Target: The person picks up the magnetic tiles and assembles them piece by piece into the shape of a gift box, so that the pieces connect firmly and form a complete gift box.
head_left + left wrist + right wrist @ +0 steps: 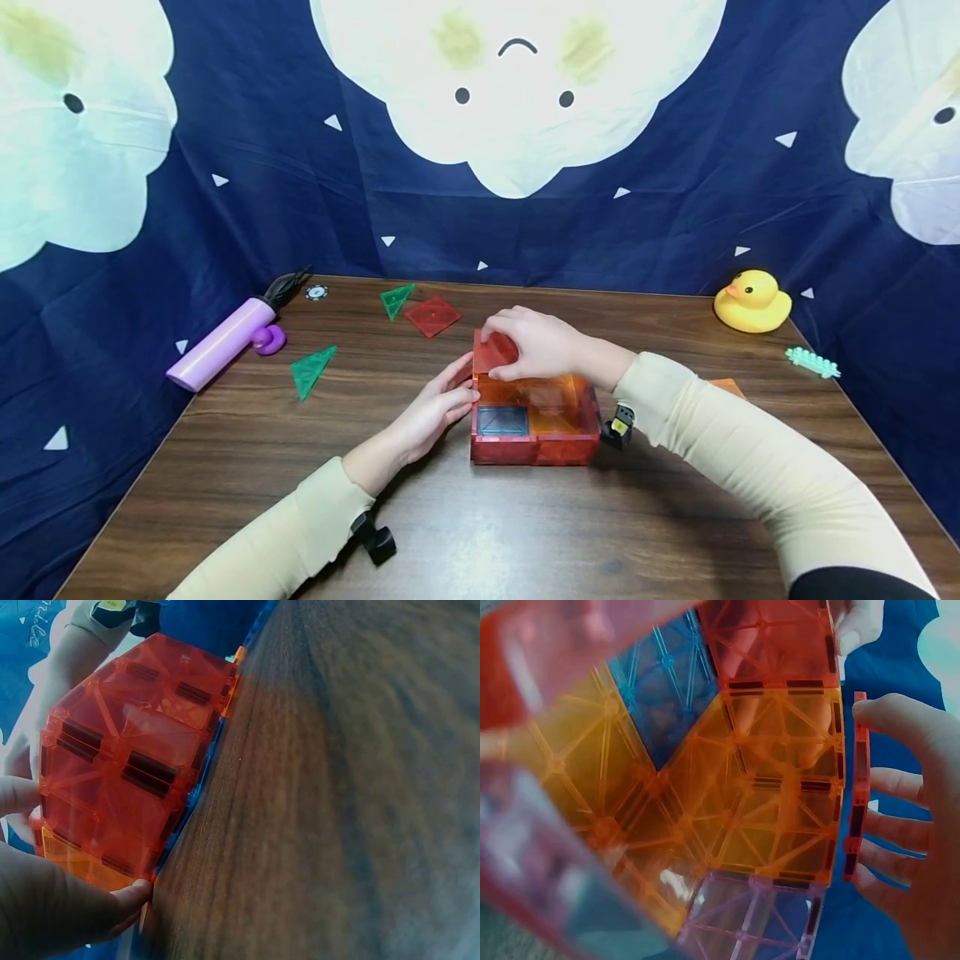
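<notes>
A box of translucent magnetic tiles (498,452) sits on the table, its front made of red squares (161,735). Orange tiles (780,742), a blue tile (664,667) and a purple tile (750,919) show in it. My right hand (543,343) pinches a red square tile (857,787) between thumb and fingers at the box's back left. In the right wrist view a narrow gap parts this tile from the orange wall. My left hand (435,408) rests against the box's left side, fingers nearly straight, thumb (133,896) at a lower corner.
Green triangle tiles (313,372) and a red square tile (432,316) lie left and behind. A purple pump (221,344) and a poker chip (317,292) are at far left. A yellow duck (752,302), a mint toy (813,362) and an orange tile (729,387) are right.
</notes>
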{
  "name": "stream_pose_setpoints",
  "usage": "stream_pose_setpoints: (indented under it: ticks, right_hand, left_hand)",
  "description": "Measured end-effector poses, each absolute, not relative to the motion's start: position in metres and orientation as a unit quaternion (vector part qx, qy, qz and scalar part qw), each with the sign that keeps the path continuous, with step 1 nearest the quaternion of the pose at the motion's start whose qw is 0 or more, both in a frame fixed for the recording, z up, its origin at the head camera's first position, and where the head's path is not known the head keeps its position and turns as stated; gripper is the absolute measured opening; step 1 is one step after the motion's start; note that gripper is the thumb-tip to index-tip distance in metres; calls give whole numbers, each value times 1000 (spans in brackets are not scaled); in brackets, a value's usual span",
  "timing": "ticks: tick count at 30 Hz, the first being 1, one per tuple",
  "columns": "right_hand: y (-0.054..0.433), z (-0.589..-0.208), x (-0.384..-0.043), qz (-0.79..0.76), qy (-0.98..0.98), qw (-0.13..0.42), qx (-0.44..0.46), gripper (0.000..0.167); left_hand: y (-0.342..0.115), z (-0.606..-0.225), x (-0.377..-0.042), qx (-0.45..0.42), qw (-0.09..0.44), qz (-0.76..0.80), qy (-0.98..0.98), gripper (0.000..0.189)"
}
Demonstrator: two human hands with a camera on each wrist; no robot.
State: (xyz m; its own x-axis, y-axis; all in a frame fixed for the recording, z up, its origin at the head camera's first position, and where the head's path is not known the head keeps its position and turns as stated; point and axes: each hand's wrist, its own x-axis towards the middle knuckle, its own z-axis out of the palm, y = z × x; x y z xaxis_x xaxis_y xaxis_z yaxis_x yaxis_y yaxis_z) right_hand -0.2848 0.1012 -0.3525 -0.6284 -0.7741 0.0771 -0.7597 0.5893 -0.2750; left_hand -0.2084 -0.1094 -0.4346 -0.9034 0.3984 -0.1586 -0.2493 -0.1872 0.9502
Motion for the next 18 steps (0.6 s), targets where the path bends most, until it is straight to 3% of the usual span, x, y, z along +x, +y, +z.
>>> stream_pose_setpoints:
  ticks: [13,18]
  right_hand:
    - [103,-351,-280,-142,894,39,-423,51]
    - [121,-331,-271,-195,886,13,-421,46]
  left_hand:
    - [-110,-435,-209,63,210,766,604,77]
    - [-111,-436,-209,61,215,766,602,76]
